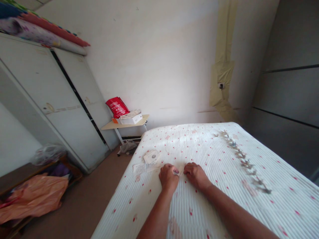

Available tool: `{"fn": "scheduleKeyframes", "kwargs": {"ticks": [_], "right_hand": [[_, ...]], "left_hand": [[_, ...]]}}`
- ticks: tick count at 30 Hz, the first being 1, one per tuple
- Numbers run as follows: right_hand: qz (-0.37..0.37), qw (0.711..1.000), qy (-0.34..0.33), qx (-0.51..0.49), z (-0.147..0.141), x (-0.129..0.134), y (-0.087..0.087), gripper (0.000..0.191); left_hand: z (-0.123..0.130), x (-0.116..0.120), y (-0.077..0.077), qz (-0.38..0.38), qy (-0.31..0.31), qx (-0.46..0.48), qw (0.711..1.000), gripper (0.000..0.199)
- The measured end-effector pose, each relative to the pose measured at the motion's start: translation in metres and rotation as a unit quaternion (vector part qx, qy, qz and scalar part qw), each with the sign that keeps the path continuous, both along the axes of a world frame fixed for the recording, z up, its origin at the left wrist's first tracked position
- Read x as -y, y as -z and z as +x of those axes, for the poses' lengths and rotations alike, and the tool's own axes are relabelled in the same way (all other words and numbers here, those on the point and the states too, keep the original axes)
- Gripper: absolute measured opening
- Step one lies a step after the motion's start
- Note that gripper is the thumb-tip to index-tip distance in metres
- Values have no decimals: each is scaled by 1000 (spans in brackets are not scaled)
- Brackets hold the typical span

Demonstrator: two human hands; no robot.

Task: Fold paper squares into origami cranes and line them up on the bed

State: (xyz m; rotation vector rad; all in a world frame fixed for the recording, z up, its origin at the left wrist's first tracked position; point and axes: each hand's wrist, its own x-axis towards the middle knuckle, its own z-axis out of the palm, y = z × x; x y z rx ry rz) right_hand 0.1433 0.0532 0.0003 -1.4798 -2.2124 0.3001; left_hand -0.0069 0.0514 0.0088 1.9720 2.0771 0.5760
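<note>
Head view of a bedroom, read from left to right. At far left, an orange plastic bag lies crumpled on the floor beside a tall pale wardrobe, on top of which folded bedding is stacked. Next, a small counter stands against the wall; it carries a red packet leaning upright and a white box just beside it. The bed, covered by a white ribbed quilt with small red marks, fills the lower right half of the view. On its near-left part lie several paper cards, some overlapping, just beyond the hands. The left hand rests on the quilt with fingers curled, its thumb and forefinger pinching one end of a small pale piece of paper. The right hand, also curled with knuckles up, meets the same piece from the other side; its fingertips are turned under, so the exact grip cannot be told. The two hands are nearly touching. Farther right, a row of small folded paper figures runs diagonally across the quilt, well apart from the hands.
</note>
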Motion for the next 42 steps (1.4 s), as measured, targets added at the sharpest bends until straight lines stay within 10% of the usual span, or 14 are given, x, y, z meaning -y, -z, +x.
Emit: {"fn": "scheduleKeyframes", "kwargs": {"ticks": [42], "right_hand": [[3,1000,18,6,-2,1,-1,15]], "left_hand": [[-3,11,4,42,33,-9,999,6]]}}
